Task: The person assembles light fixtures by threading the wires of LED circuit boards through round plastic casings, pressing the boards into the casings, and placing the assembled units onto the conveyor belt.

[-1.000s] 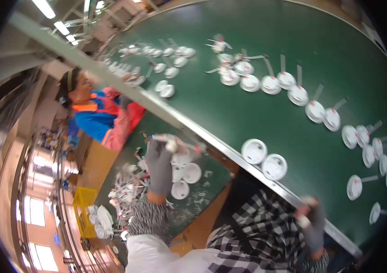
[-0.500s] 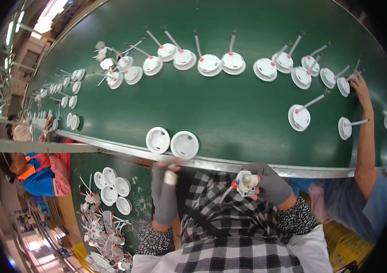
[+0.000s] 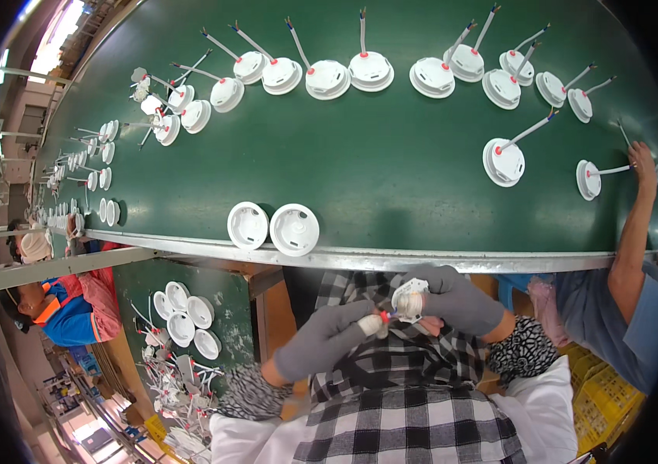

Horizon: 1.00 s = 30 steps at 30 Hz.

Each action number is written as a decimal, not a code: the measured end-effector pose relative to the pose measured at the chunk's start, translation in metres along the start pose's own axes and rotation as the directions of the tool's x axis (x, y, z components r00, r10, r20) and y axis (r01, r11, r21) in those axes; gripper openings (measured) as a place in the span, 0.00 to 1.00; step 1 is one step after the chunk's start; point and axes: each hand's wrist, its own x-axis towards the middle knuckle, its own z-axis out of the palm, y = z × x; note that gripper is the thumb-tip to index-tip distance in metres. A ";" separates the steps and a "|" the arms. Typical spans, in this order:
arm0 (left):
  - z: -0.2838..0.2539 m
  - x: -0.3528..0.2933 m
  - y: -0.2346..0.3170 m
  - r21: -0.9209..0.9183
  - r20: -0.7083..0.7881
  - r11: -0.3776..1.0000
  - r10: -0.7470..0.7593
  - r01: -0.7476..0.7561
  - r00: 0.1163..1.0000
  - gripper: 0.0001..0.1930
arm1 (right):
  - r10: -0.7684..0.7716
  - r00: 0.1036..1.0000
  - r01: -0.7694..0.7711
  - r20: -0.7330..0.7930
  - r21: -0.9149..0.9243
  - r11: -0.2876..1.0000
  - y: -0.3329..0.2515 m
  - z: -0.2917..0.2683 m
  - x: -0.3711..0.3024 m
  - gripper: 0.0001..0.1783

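Observation:
Above my lap, my right hand (image 3: 459,301) in a grey fingerless glove grips a small white electronic module (image 3: 408,298) with a pale round part on it. From the left, my gloved left hand (image 3: 330,334) has its thumb and fingers pinched on the module's cable by the red cable grommet (image 3: 384,317). Thin wires run between grommet and module; most of the cable is hidden behind the left hand. At the near table edge lie two white round housings, a left housing (image 3: 248,226) and a right housing (image 3: 295,230), with their hollow sides up.
Several white lamp bases with grey cables (image 3: 327,80) stand along the green table (image 3: 391,170). A metal rim (image 3: 422,261) edges it. At lower left, a side table holds white cups (image 3: 180,328) and a heap of cabled modules (image 3: 178,387). A co-worker's arm (image 3: 632,209) reaches in at right.
My left hand has come from near the table edge to the module and now pinches its cable. The table's contents appear higher in view. The co-worker's hand moved off a lamp base, rightward and nearer.

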 end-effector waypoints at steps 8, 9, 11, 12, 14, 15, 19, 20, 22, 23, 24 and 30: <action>-0.009 -0.002 0.002 0.464 -0.142 0.886 0.081 -0.006 0.986 0.12 | -0.106 0.974 0.109 -0.201 0.000 0.994 -0.015 -0.013 -0.012 0.15; -0.007 -0.004 -0.005 0.527 -0.248 0.849 0.190 -0.032 0.950 0.12 | -0.107 0.963 0.114 -0.247 0.014 0.993 -0.013 -0.014 -0.014 0.15; -0.012 -0.008 -0.021 0.615 -0.252 0.787 0.264 -0.057 0.931 0.12 | -0.104 0.951 0.118 -0.290 0.030 0.993 -0.010 -0.016 -0.016 0.15; -0.014 -0.009 -0.025 0.694 -0.237 0.715 0.340 -0.087 0.910 0.12 | -0.096 0.949 0.108 -0.299 0.023 0.994 -0.008 -0.016 -0.016 0.15; -0.018 -0.011 -0.024 0.705 -0.217 0.704 0.334 -0.090 0.917 0.12 | -0.087 0.947 0.097 -0.308 0.016 0.995 -0.007 -0.019 -0.015 0.14; -0.019 -0.011 -0.022 0.716 -0.195 0.692 0.330 -0.096 0.924 0.12 | -0.099 0.950 0.098 -0.295 -0.017 0.995 -0.007 -0.022 -0.015 0.14; -0.028 -0.021 -0.018 0.727 -0.101 0.665 0.350 -0.171 0.931 0.11 | -0.105 0.972 0.085 -0.212 -0.101 0.991 -0.017 -0.023 -0.019 0.14; -0.031 -0.024 -0.020 0.666 0.036 0.674 0.397 -0.319 0.917 0.10 | -0.133 0.970 0.099 -0.203 -0.170 0.981 -0.014 -0.029 -0.024 0.12; -0.044 -0.023 -0.016 0.598 0.168 0.662 0.448 -0.452 0.878 0.09 | -0.035 0.990 0.008 -0.135 -0.200 0.980 -0.015 -0.037 -0.028 0.10; -0.051 -0.021 -0.011 0.572 0.212 0.692 0.393 -0.440 0.895 0.08 | 0.011 0.997 -0.021 -0.072 -0.148 0.989 -0.016 -0.041 -0.031 0.10; -0.056 -0.018 -0.005 0.546 0.259 0.722 0.337 -0.426 0.905 0.08 | 0.000 0.998 -0.010 -0.065 -0.155 0.988 -0.009 -0.048 -0.034 0.10; -0.122 0.033 0.016 0.910 -0.159 0.404 0.550 -0.094 0.820 0.18 | -0.441 0.798 0.505 -0.411 0.057 0.861 -0.020 -0.040 -0.029 0.18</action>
